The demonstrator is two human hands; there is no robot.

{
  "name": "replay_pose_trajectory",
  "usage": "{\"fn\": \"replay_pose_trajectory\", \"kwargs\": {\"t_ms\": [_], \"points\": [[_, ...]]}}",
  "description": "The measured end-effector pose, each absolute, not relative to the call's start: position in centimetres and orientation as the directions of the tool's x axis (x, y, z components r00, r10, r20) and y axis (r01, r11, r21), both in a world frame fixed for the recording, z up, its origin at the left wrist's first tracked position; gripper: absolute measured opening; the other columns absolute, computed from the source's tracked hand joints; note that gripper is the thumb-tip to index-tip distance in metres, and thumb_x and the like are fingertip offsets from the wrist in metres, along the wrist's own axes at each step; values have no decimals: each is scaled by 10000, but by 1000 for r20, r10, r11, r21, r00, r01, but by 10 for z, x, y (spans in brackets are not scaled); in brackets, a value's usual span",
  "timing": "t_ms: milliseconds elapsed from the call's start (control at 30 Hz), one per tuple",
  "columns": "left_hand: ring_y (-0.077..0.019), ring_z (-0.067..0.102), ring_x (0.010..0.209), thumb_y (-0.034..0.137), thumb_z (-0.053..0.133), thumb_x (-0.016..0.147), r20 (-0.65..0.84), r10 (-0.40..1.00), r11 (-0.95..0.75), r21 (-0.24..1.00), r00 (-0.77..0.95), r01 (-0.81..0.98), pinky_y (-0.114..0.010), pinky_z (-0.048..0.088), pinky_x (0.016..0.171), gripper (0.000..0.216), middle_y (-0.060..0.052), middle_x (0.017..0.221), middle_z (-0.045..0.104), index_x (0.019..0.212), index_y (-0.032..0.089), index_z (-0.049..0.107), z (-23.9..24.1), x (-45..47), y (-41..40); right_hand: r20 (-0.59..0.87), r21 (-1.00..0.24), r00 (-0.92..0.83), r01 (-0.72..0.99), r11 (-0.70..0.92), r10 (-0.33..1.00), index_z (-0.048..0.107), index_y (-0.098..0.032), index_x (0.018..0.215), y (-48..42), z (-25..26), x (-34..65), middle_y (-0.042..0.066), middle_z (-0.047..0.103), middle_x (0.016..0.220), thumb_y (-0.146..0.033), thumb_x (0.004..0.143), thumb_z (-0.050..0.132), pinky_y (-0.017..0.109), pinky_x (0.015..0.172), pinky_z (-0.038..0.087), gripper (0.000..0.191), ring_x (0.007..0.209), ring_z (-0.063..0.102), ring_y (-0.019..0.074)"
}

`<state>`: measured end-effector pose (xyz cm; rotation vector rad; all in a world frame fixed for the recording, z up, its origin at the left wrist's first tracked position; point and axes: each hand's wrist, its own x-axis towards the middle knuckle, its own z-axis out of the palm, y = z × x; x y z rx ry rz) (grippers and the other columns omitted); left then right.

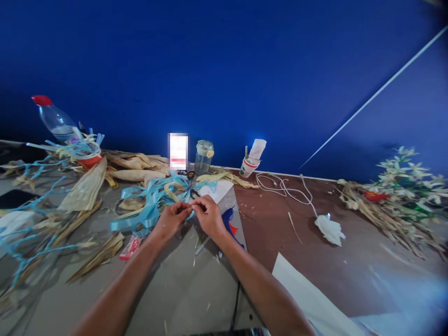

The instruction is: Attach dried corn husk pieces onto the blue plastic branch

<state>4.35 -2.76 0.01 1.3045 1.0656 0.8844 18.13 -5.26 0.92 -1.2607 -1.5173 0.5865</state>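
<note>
My left hand (173, 221) and my right hand (209, 218) meet in front of me, both closed in a pinch. Between the fingertips shows a small pale blue piece (191, 214), mostly hidden by the fingers. Loose light blue ribbon (154, 205) lies in a tangle just behind and left of my left hand. Dark-handled scissors (191, 176) rest beyond the fingers, partly covered. Close to my right wrist, a blue glue gun (228, 218) with an orange-red part lies on the table. A red and white packet (130, 247) sits near my left forearm.
Dried husks (136, 161), a red-capped bottle (56, 119) and blue-wrapped stems (38, 247) crowd the left. A lidded jar (204, 156) and a paper cup (249, 167) stand by the blue wall. White cable (290, 191), crumpled tissue (329, 229) and white flowers (402, 172) lie right.
</note>
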Motion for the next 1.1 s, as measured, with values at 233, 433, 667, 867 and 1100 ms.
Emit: {"fn": "replay_pose_trajectory", "kwargs": {"t_ms": [233, 433, 667, 867, 1100], "points": [[-75, 350, 482, 419, 643, 659, -59, 962, 30, 993, 265, 113, -218, 257, 466, 284, 48, 545, 473, 673, 138, 607, -1, 44, -28, 409, -838, 75, 426, 341, 910, 616, -189, 715, -53, 7, 180, 19, 567, 746, -122, 765, 534, 275, 751, 446, 118, 780, 555, 158], [-80, 322, 463, 385, 607, 639, -71, 980, 40, 985, 185, 167, -224, 243, 456, 229, 62, 500, 425, 642, 158, 570, 2, 44, -28, 368, -906, 176, 290, 309, 913, 612, -169, 932, -55, 6, 178, 52, 585, 896, -200, 770, 536, 248, 645, 462, 182, 725, 563, 137], [-101, 377, 503, 358, 584, 644, -6, 986, -31, 976, 167, 217, -230, 275, 486, 199, 45, 517, 453, 608, 166, 551, 4, 45, -32, 122, -985, 214, 142, 92, 969, 561, -172, 762, -50, 6, 177, -12, 572, 681, -379, 714, 613, 229, 576, 425, 219, 586, 501, 108], [-105, 382, 519, 320, 555, 672, 22, 980, -73, 965, 199, 251, -229, 284, 498, 163, 42, 531, 465, 623, 164, 560, 1, 45, -33, 91, -981, 173, 186, 59, 981, 552, -166, 623, -49, 6, 179, -40, 493, 539, -374, 740, 565, 224, 538, 364, 239, 523, 437, 96], [-83, 332, 477, 363, 591, 654, -51, 972, 11, 985, 227, 175, -225, 240, 463, 211, 57, 502, 425, 626, 157, 553, 1, 43, -29, 1, -1000, 119, -16, 3, 993, 624, -157, 709, -47, 3, 180, -24, 536, 560, -397, 734, 540, 218, 492, 338, 256, 487, 443, 92]]}}
